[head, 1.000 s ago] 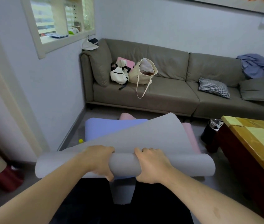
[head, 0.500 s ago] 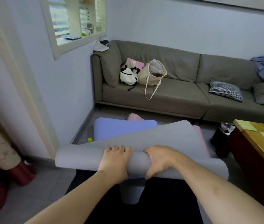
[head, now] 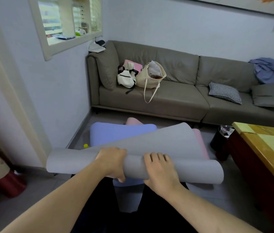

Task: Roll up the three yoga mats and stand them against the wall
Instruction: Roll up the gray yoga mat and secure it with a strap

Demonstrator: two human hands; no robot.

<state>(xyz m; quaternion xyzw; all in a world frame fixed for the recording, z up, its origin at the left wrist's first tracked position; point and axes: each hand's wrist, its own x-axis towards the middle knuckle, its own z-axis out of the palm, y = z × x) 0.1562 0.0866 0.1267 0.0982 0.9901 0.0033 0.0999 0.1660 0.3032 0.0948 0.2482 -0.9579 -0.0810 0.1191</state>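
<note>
Rolling the first mat is in hand: the left hand (head: 111,163) and right hand (head: 159,170) have their fingers curled around the started roll of the grey yoga mat (head: 158,142), held above the blue mat (head: 121,132) and pink mat (head: 200,142) (both still flat) in front of the sofa (head: 174,101). Next, turn the roll forward, keeping its edges even.

Soft, even daylight enters through the window (head: 69,21) at upper left, leaving faint shadows. The picture looks slightly soft, and wide-angle distortion bends the walls at the edges.
</note>
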